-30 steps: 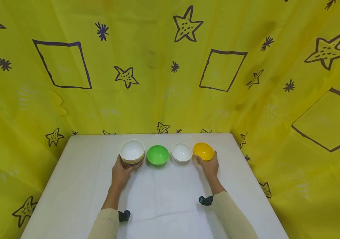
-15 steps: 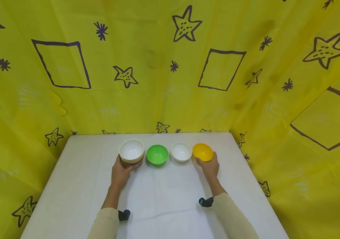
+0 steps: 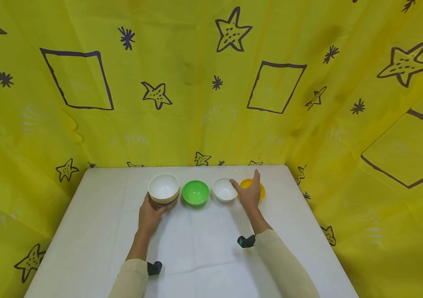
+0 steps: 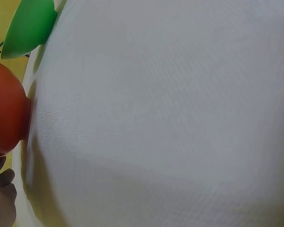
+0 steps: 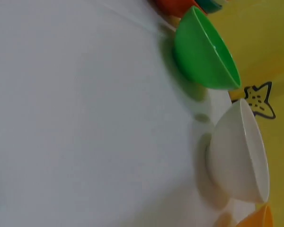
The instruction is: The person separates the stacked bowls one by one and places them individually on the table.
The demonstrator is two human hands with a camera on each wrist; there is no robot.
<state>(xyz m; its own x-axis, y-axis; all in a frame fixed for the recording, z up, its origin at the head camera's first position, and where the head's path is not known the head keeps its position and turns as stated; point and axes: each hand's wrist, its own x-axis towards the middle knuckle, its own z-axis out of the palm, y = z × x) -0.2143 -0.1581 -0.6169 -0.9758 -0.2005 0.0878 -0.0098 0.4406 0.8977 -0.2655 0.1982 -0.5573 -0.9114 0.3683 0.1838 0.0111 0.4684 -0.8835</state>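
Observation:
At the left end of a row of bowls, my left hand (image 3: 149,215) grips a stack of bowls (image 3: 163,187), white inside on top. In the left wrist view the lowest of the stack is an orange-red bowl (image 4: 9,113). Beside it stand a green bowl (image 3: 195,193) and a white bowl (image 3: 223,190), both upright. A yellow bowl (image 3: 262,194) ends the row, partly hidden behind my right hand (image 3: 250,196). That hand is over the gap between the white and yellow bowls, thumb and fingers spread, holding nothing; whether it touches a rim I cannot tell.
The bowls stand near the far edge of a table with a white cloth (image 3: 196,248). A yellow curtain (image 3: 181,132) with drawn stars closes off the back and both sides. Each wrist carries a dark camera mount (image 3: 154,268).
My right hand has let go of the yellow bowl and moved left and up toward the white bowl, fingers spread. The left hand and its stack have stayed in place.

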